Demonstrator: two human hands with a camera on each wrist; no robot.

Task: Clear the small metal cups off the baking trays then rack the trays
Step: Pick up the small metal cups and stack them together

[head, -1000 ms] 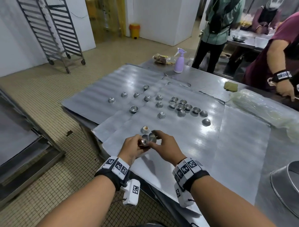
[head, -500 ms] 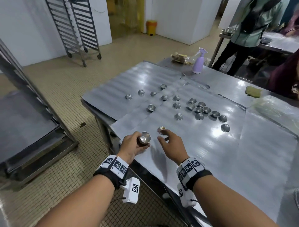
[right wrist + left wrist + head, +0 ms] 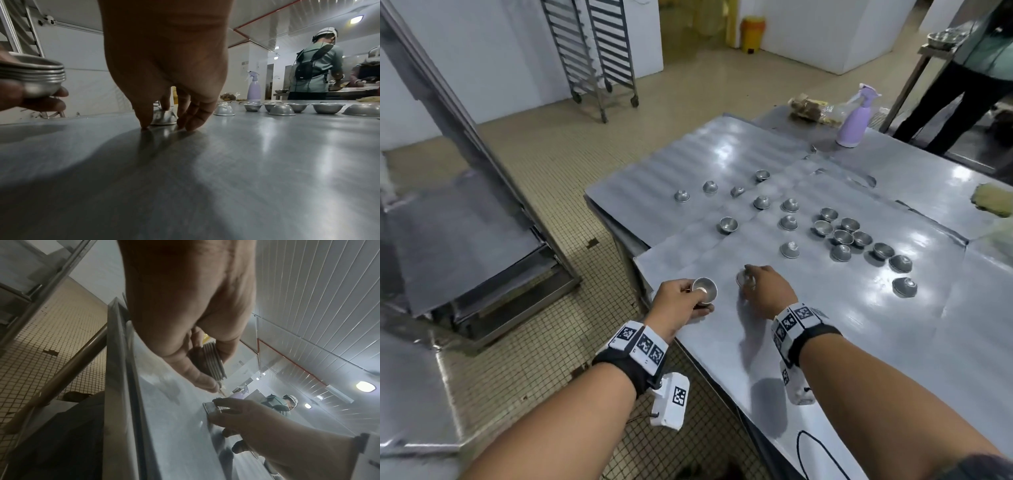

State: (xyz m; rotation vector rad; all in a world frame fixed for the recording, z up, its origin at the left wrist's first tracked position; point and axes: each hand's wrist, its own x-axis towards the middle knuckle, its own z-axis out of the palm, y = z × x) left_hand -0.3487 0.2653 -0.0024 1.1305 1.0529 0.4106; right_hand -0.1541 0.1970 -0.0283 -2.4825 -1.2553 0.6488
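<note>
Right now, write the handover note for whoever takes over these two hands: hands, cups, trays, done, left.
Left hand: holds a nested stack of small round metal cups, rims up, at the tray's near corner.
Right hand: fingers curled around one upturned metal cup on the tray, not yet lifted.
Flat steel baking trays: on the table, overlapping.
Done: a few cups stacked.
Left: about twenty loose cups remain further out; then rack the trays; wheeled tray racks stand by the far wall.

silver metal cups [image 3: 842,237], grey trays [image 3: 825,308], lilac spray bottle [image 3: 854,118], yellow bin [image 3: 752,32]
</note>
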